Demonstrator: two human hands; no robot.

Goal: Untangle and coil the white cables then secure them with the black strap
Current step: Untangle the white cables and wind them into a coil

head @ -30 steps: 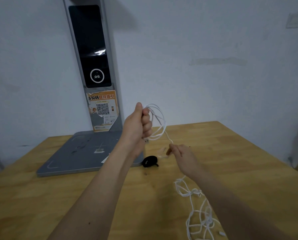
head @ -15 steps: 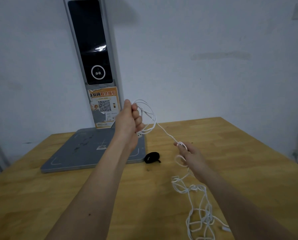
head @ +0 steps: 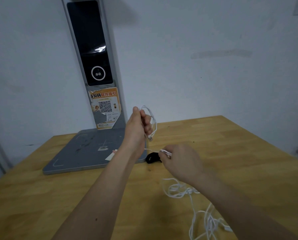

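The left hand (head: 139, 125) is raised above the counter (head: 231, 153), fingers curled around a small round coil of thin white cable (head: 151, 121); a metal plug end dangles just below the fist. From there a slack strand runs to the right hand (head: 181, 161), which pinches it between thumb and fingertips, low over the wood. The rest of the cable lies in a loose, knotted tangle (head: 200, 210) on the pale, smooth-grained wooden counter beneath the right forearm. The black strap (head: 152, 157), a soft rolled loop, sits on the wood just beside the flat grey metal base (head: 86, 153) of an upright stand with a glossy black panel.
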